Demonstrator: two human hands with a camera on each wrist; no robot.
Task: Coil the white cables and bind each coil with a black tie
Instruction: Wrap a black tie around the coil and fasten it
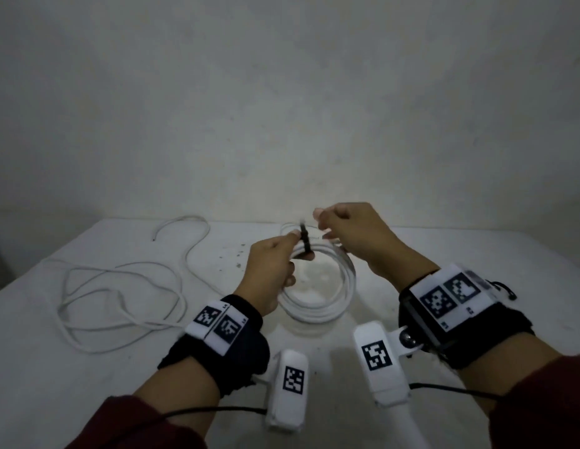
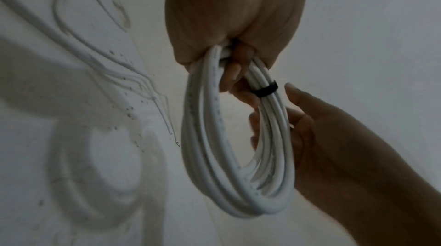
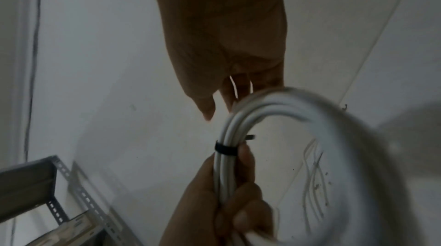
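Observation:
A white cable coil (image 1: pixel 317 306) hangs above the white table (image 1: pixel 87 384), bound near its top by a black tie (image 1: pixel 304 243). My left hand (image 1: pixel 272 264) grips the coil's strands just beside the tie (image 2: pixel 264 90). My right hand (image 1: pixel 350 234) is at the coil's far right side. In the left wrist view its fingers (image 2: pixel 255 127) curl behind the coil (image 2: pixel 214 174), while the thumb stands slightly off it. The right wrist view shows the tie (image 3: pixel 225 149) wrapped tight, with a short tail sticking out, above the left hand (image 3: pixel 214 203).
A second white cable (image 1: pixel 120 270) lies loose and tangled on the table's left half, one end reaching toward the back wall. A perforated metal shelf frame (image 3: pixel 47 184) stands off to one side. Small dark specks dot the tabletop near the coil.

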